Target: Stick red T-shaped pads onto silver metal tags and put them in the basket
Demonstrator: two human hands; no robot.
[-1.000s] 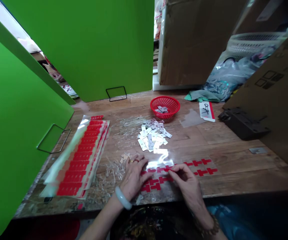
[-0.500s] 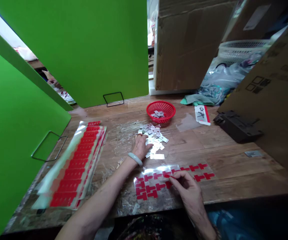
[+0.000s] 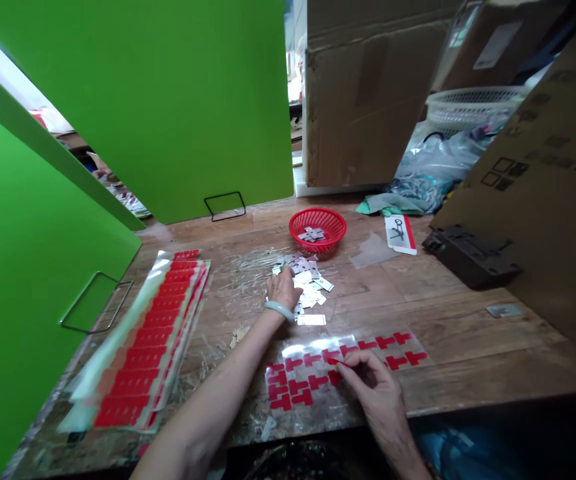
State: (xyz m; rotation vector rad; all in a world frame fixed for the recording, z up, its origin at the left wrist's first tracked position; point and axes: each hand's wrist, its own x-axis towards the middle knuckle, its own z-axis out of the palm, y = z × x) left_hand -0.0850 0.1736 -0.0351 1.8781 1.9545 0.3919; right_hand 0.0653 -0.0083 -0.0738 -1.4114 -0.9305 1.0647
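My left hand (image 3: 283,289), with a pale bangle at the wrist, rests on a loose pile of small white and silver plates (image 3: 309,293). Its thumb is apart from the fingers, and the fingertips are partly hidden among the plates. My right hand (image 3: 375,383) pinches a small red sticker (image 3: 333,361) between thumb and forefinger. That hand is just above a clear sheet (image 3: 335,408) bearing rows of red T-shaped stickers, lying near the table's front edge. The fingers cover part of the sheet.
A red basket (image 3: 318,245) with several plates stands behind the pile. Stacked red-printed sheets (image 3: 133,357) lie at left. Green panels (image 3: 193,100) and a cardboard box (image 3: 363,113) border the back. A dark metal block (image 3: 471,257) and a card (image 3: 401,235) are at right.
My left hand has shifted slightly to the right over the pile, its fingers further among the plates. The right hand keeps its pinch on the red sticker. The camera view has shifted a little.
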